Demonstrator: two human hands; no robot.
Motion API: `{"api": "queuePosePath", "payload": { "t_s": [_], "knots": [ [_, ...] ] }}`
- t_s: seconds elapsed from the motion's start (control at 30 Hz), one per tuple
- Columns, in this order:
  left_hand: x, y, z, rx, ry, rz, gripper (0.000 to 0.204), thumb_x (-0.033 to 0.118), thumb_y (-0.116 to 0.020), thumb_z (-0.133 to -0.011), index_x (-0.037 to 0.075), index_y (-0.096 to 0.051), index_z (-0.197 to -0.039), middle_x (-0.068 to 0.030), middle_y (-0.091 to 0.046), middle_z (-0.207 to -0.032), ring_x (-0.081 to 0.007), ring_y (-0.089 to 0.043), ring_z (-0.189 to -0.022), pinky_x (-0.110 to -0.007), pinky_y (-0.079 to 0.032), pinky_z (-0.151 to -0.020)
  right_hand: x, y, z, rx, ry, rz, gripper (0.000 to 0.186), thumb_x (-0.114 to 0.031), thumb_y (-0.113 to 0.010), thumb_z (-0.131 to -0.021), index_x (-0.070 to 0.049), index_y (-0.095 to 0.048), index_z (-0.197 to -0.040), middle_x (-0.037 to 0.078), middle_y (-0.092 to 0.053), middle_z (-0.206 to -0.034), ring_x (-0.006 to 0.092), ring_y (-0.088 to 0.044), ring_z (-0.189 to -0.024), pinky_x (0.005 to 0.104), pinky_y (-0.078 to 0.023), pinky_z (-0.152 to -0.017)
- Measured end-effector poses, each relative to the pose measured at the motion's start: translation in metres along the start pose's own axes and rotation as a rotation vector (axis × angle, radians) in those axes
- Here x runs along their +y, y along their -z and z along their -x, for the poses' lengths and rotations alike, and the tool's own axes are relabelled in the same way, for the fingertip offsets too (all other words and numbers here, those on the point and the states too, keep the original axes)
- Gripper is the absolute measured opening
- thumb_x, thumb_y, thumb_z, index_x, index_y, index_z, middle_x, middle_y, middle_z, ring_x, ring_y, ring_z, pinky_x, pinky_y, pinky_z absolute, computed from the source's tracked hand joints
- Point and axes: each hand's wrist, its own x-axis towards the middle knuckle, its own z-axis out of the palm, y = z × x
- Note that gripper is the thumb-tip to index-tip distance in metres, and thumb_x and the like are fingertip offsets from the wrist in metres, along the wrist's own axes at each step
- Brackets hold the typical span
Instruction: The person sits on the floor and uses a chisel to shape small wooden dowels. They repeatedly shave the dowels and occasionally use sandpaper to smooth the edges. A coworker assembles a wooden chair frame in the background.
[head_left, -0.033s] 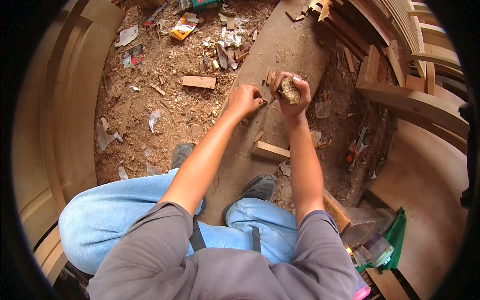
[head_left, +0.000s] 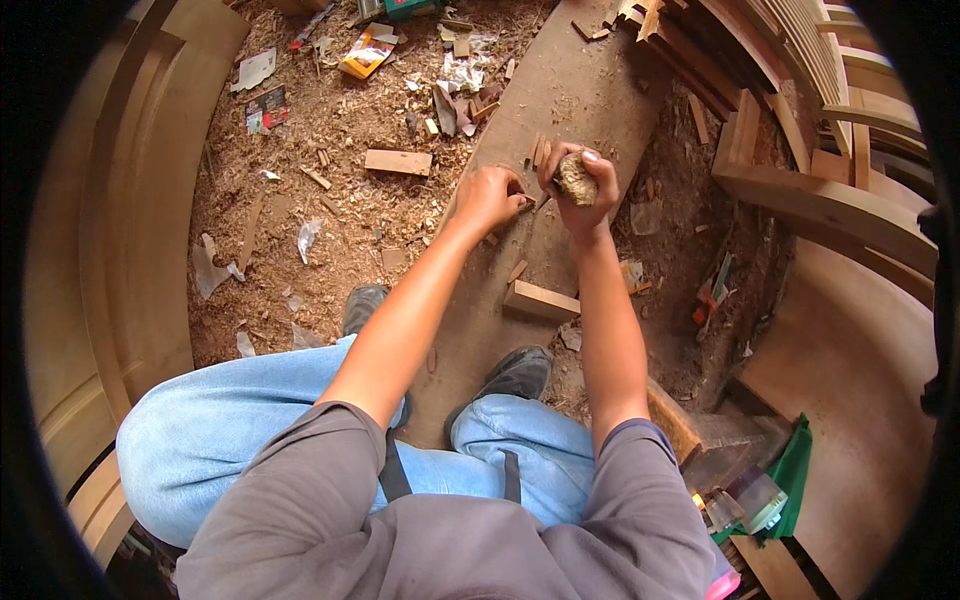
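Note:
My right hand (head_left: 598, 190) is wrapped round the wooden handle of a chisel (head_left: 576, 180), whose worn, frayed butt faces up. A narrow stretch of its blade shows below the fist, slanting toward my left hand. Fingers closed in a pinch, my left hand (head_left: 490, 200) holds a small wood piece (head_left: 527, 201) low over a long board (head_left: 475, 290). Most of that piece is hidden by the fingers. Thin wood slips (head_left: 541, 150) lie just beyond the hands. A short wooden block (head_left: 541, 302) rests on the board nearer to me, by my right forearm.
Wood shavings (head_left: 340, 215) with scraps and litter cover the ground on the left. A flat offcut (head_left: 398, 163) lies there. Stacked timber frames (head_left: 830, 205) stand at the right, and a panelled wooden door (head_left: 130, 200) at the left. A clear jar (head_left: 757, 498) sits at the lower right.

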Motion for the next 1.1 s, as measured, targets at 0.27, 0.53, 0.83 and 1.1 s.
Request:
{"api": "queuePosePath", "payload": {
  "t_s": [0.27,0.53,0.83,1.1],
  "knots": [
    [0.001,0.001,0.0,-0.004,-0.026,-0.062,0.025,0.034,-0.079,-0.078,0.013,-0.078,-0.091,-0.0102,-0.074,-0.09,-0.0289,-0.071,-0.085,-0.041,-0.056,-0.075,0.003,-0.004,0.001,0.006,-0.016,-0.079,0.051,-0.043,-0.041,-0.084,0.003,-0.057,-0.069,0.012,-0.053,-0.06,0.0185,-0.047,-0.052,0.0309,-0.037,-0.051],
    [-0.002,-0.003,0.004,0.025,-0.071,-0.066,0.029,0.038,-0.078,-0.078,0.013,-0.078,-0.092,-0.0115,-0.074,-0.088,-0.03,-0.071,-0.084,-0.042,-0.056,-0.076,-0.002,-0.004,0.003,0.015,-0.012,-0.01,0.053,-0.047,-0.041,-0.082,0.003,-0.055,-0.068,0.012,-0.05,-0.057,0.0186,-0.043,-0.051,0.0315,-0.034,-0.052],
    [-0.001,-0.002,0.006,0.027,-0.078,-0.069,0.031,0.039,-0.08,-0.076,0.013,-0.078,-0.092,-0.0131,-0.073,-0.092,-0.0323,-0.07,-0.086,-0.042,-0.055,-0.076,-0.004,-0.005,0.008,0.0,0.0,-0.03,0.051,-0.044,-0.041,-0.083,0.003,-0.056,-0.069,0.011,-0.051,-0.059,0.0176,-0.043,-0.052,0.0306,-0.035,-0.052],
    [-0.004,-0.004,0.004,0.017,-0.079,-0.076,0.031,0.039,-0.08,-0.077,0.014,-0.079,-0.096,-0.0129,-0.073,-0.093,-0.0322,-0.07,-0.086,-0.042,-0.055,-0.077,0.001,-0.007,0.011,0.005,-0.057,0.029,0.05,-0.042,-0.042,-0.083,0.003,-0.057,-0.07,0.011,-0.051,-0.058,0.0172,-0.045,-0.052,0.0298,-0.036,-0.051]
  ]
}}
